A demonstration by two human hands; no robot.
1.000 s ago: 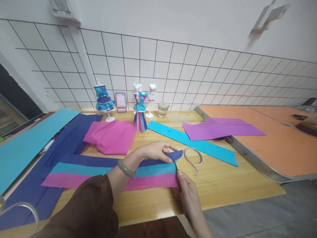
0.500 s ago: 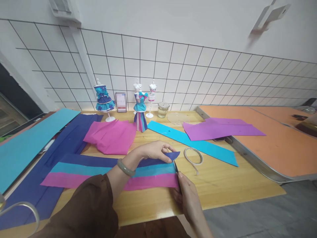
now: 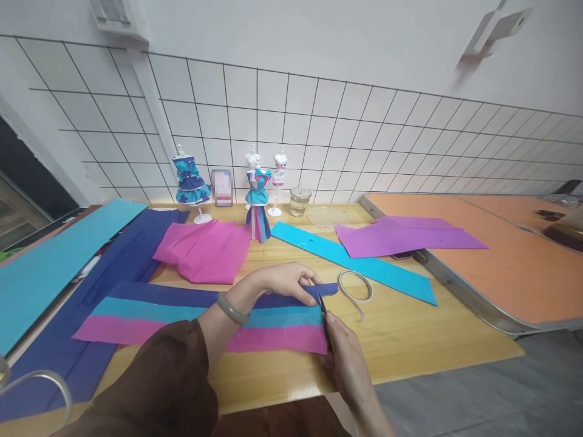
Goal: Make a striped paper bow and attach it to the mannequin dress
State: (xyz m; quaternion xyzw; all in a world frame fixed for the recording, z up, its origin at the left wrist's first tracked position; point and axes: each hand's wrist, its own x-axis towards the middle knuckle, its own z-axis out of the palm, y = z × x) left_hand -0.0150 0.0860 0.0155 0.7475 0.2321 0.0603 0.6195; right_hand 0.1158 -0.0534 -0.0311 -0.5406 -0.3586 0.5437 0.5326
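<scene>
On the wooden table (image 3: 410, 340) lies a long layered strip (image 3: 273, 317) of thin paper or cloth, dark blue, turquoise and pink. My left hand (image 3: 289, 282) is closed on its dark blue edge near the right end, thumb in front, fingers behind. Past the thumb, a dark blue end (image 3: 328, 289) sticks out to the right. My right hand (image 3: 348, 352) grips dark scissors (image 3: 324, 312), blades pointing up at the strip's right end, close to my left thumb. The handles are mostly hidden by the fingers.
Right of my hands lies a tape roll (image 3: 356, 287), with a turquoise strip (image 3: 364, 264) and purple sheet (image 3: 405, 237) beyond. A pink cloth-like piece (image 3: 204, 252), dressed miniature mannequins (image 3: 258, 197) and a glass cup (image 3: 300, 203) are behind. Dark blue sheets (image 3: 82, 328) cover the left.
The dark blue end has straightened and reaches farther right than before. The strip's right end has shifted slightly downward. The scissors' tip has moved a little left, and both hands stay nearly in place.
</scene>
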